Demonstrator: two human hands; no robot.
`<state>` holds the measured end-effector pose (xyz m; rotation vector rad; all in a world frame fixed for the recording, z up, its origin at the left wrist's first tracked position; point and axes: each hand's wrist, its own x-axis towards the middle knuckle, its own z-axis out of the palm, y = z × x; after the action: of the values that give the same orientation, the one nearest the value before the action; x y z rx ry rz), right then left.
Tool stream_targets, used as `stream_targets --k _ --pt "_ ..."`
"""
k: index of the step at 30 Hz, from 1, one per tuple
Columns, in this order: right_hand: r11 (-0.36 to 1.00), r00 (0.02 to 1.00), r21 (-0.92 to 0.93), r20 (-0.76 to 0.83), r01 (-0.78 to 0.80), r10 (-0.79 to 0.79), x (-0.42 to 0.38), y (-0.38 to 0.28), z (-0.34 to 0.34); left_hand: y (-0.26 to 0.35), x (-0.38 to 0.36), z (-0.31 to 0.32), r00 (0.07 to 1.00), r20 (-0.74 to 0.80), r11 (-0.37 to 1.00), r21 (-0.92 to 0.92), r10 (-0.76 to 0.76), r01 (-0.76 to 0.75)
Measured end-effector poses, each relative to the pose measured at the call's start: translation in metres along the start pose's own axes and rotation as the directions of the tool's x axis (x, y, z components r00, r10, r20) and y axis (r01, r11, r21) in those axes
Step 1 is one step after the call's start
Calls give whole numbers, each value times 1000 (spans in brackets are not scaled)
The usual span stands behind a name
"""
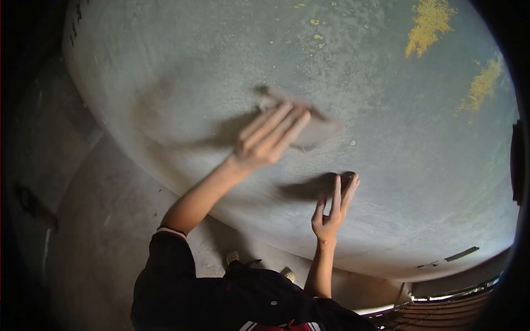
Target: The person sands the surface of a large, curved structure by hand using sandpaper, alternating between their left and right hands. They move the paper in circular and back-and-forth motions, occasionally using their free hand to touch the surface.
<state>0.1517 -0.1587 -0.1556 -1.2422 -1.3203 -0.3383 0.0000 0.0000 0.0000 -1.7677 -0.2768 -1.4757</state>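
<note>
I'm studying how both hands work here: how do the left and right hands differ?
The left hand covers part of a thin flat piece; the right hand shows nothing in it.
The left hand is farther from the body than the right hand.
The left hand looks blurred, the right hand sharper.
Both are bare.

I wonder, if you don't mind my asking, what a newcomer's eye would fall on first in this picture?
Probably the yellow patches at the upper right, bright against the broad grey-green surface. Next might come the left hand near the middle, its fingers over a blurred, pale piece, and the right hand, lower and to its right, with fingers extended.
</note>
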Motion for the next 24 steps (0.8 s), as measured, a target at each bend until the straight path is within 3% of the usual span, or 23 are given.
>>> stream_targets --k 1,2,3,5,6,7,9,10,11,12,13,14,16,18,21,22,23,24 --pt "1000 1000 26 21 8 -9 0 0 -1 1 13 -10 1000 10 1000 11 6 -6" --pt "999 999 46 46 13 -15 -2 -1 -2 -27 39 -14 984 -95 987 -75 -148 141" --pt "998 997 43 56 45 -48 10 4 -3 -39 61 -13 980 -120 986 -57 -161 155" --pt "997 994 24 79 69 -71 5 1 -2 -49 69 -21 979 -46 958 203 -197 202" --pt "998 997 49 64 31 -34 -5 0 -14 -30 50 -15 984 105 987 -50 -146 152" --pt "997 997 72 65 32 -36 -4 4 -17 -10 25 -14 984 96 987 -39 -151 155" --pt "994 998 104 59 28 -34 -3 6 -21 36 4 -22 962 258 985 -167 94 -51" --pt "993 997 112 71 26 -34 -2 7 -24 27 11 -21 959 224 983 -97 171 -153" --pt "992 996 121 81 27 -37 -1 8 -24 7 24 -19 959 221 983 -92 178 -161" --pt "991 997 129 67 35 -44 1 7 -23 -11 57 -25 969 205 987 -58 -135 150" --pt "990 996 135 74 38 -49 2 5 -23 -20 73 -30 880 179 892 -26 -441 452" --pt "992 998 123 48 25 -31 1 2 -23 -20 68 -28 876 181 890 -12 -446 456" --pt "991 999 132 35 16 -21 -1 0 -21 -14 41 -14 952 124 957 -48 -280 287" --pt "994 1000 110 27 -11 8 -2 0 -21 38 5 -25 970 200 950 -251 -138 187" --pt "996 999 87 30 -20 18 -4 4 -18 21 19 -25 975 179 947 -266 -135 180" --pt "998 1000 65 11 -15 14 -5 4 -16 -2 37 -24 980 127 982 -91 -154 166" --pt "996 1000 83 8 -14 13 -6 4 -14 -4 48 -28 981 131 985 -77 -143 154" --pt "998 1000 55 -16 -14 15 -7 4 -13 1 62 -31 827 319 858 -71 -464 509"
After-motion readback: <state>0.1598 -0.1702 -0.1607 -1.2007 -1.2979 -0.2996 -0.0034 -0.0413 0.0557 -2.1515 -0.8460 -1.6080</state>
